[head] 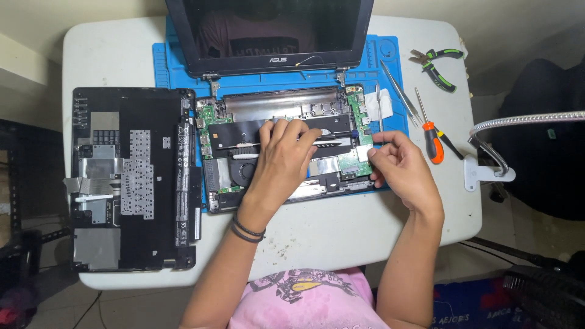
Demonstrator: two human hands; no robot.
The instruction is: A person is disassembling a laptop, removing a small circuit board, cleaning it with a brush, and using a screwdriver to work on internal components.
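Note:
An opened laptop base (225, 116) lies on a blue work mat (177, 67), its green circuit boards, fan and metal shields exposed. My left hand (281, 159) rests on the middle of the base, fingers curled down onto a black shield. My right hand (399, 163) sits at the base's right edge and grips a thin dark screwdriver (347, 133) that points left across the board toward my left fingertips. The laptop screen (268, 30) stands open at the back.
The removed black bottom cover (131, 176) lies on the left of the white table (341, 225). Tweezers (399, 91), an orange-handled screwdriver (431, 137) and green-handled pliers (436, 64) lie at the right. A flexible lamp arm (493, 131) is clamped at the table's right edge.

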